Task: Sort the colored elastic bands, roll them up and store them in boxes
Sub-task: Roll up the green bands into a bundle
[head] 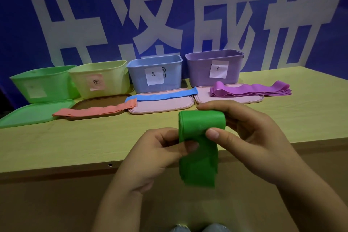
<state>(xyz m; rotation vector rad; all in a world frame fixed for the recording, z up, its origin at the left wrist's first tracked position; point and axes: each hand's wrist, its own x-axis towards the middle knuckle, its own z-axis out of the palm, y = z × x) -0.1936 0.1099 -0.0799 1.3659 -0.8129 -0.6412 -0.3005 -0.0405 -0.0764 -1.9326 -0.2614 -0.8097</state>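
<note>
A green elastic band (200,124) is partly rolled up above the table's front edge, its loose tail hanging down. My left hand (150,156) pinches the band just under the roll. My right hand (248,133) grips the roll, thumb on its front and fingers over the top. At the back stand a green box (43,83), a yellow box (99,77), a blue box (154,71) and a purple box (214,66), each with a paper label. A pink band (98,110), a blue band (163,95) and purple bands (250,89) lie on lids before them.
A green lid (28,115), a brown lid (99,102) and two pink lids (162,105) lie flat in front of the boxes on the wooden table (75,141). A blue banner with large white characters hangs behind.
</note>
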